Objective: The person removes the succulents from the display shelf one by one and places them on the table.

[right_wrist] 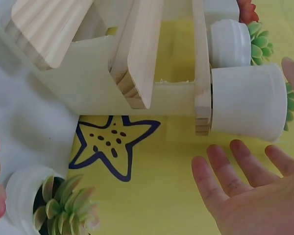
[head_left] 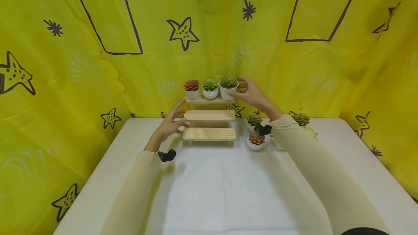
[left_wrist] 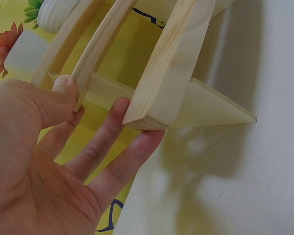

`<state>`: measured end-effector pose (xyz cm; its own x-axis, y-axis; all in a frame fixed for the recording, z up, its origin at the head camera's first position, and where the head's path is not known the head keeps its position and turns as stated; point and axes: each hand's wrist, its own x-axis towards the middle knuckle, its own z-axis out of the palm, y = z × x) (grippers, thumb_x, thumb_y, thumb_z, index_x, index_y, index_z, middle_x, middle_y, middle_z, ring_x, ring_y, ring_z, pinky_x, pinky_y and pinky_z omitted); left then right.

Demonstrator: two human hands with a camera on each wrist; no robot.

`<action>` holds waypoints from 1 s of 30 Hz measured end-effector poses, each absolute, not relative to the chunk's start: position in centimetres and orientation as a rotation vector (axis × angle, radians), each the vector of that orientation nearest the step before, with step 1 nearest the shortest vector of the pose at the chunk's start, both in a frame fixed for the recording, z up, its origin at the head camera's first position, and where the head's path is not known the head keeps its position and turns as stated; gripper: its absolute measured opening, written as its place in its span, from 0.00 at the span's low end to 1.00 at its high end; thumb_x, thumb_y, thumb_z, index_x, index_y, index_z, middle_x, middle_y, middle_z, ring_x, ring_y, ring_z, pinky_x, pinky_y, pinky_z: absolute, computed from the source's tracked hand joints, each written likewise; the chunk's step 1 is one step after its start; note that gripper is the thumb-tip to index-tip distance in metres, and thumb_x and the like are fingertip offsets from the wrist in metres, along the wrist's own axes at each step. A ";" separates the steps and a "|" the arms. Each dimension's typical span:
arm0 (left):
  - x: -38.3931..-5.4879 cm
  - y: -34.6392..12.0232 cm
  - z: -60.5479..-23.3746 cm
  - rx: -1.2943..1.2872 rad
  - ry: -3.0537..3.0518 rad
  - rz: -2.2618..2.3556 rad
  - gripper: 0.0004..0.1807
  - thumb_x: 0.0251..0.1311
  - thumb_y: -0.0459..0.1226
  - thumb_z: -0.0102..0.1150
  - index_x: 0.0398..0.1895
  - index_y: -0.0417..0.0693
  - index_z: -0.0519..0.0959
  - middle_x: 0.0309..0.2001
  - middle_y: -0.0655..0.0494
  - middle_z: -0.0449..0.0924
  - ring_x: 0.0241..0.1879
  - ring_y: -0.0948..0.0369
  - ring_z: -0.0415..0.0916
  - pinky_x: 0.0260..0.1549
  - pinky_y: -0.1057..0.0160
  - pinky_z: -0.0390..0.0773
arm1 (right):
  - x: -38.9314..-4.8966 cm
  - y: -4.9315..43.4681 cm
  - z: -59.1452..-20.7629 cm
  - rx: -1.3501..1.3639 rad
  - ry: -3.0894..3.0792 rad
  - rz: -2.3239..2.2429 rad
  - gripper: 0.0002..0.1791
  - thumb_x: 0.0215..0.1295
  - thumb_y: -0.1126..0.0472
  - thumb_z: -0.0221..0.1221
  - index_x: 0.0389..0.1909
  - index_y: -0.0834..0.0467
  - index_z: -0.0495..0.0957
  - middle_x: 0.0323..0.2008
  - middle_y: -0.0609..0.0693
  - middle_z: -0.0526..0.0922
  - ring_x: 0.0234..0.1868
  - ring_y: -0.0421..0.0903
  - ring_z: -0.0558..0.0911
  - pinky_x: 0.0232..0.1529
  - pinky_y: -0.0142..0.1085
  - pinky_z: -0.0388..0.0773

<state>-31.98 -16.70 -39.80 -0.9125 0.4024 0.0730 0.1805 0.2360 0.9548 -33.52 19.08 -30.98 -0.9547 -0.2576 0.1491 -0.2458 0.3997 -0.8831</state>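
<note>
A three-step wooden stand stands at the back of the table. On its top step sit a red succulent in a square white pot, a green succulent in a round white pot and a green succulent in a larger white pot. At the stand's left end, my left hand touches the step ends with spread fingers, its thumb against the middle step. My right hand surrounds the larger pot's right side, thumb and fingers spread; a gap shows between fingertips and pot in the right wrist view.
Right of the stand, potted succulents stand on the white table: a green one, a reddish one and others partly behind my right forearm. A yellow patterned curtain hangs close behind the stand.
</note>
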 end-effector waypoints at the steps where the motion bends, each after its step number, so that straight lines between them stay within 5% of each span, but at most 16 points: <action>1: -32.0 -16.7 -39.8 0.552 2.316 1.749 0.41 0.78 0.34 0.51 0.82 0.79 0.48 0.79 0.40 0.52 0.51 0.41 0.82 0.38 0.48 0.86 | -33.5 19.0 -31.0 -0.468 2.625 -1.643 0.49 0.69 0.47 0.66 0.81 0.57 0.51 0.72 0.63 0.66 0.71 0.59 0.69 0.66 0.55 0.71; 30: -32.1 -16.7 -39.9 0.546 2.322 1.744 0.41 0.78 0.33 0.51 0.82 0.80 0.47 0.80 0.40 0.51 0.52 0.38 0.81 0.37 0.48 0.86 | -33.9 17.6 -30.9 -0.342 2.691 -1.616 0.48 0.70 0.45 0.65 0.80 0.61 0.52 0.67 0.65 0.70 0.67 0.59 0.72 0.62 0.54 0.73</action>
